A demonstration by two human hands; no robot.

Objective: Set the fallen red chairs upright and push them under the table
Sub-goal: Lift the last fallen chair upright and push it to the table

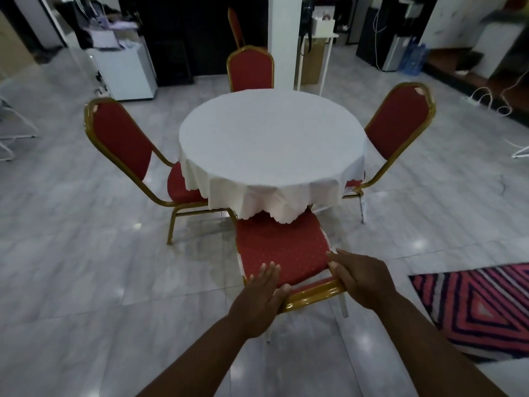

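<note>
A round table (272, 138) under a white cloth stands in the middle of the room. The near red chair (282, 245) stands upright right below me, its seat front tucked under the cloth's hem. Both hands rest on the top of its gold backrest. My left hand (262, 296) lies over the rail with fingers stretched onto the seat side. My right hand (359, 277) is wrapped around the rail's right end. A left chair (123, 138), a far chair (250, 68) and a right chair (396, 121) stand upright around the table, seats under the cloth.
A striped pink and dark rug (475, 308) lies on the floor at the right. A white pillar (284, 38) rises behind the table, a white cabinet (126, 73) stands at the back left, and another red chair back (235, 27) shows beyond the far chair. The marble floor is glossy.
</note>
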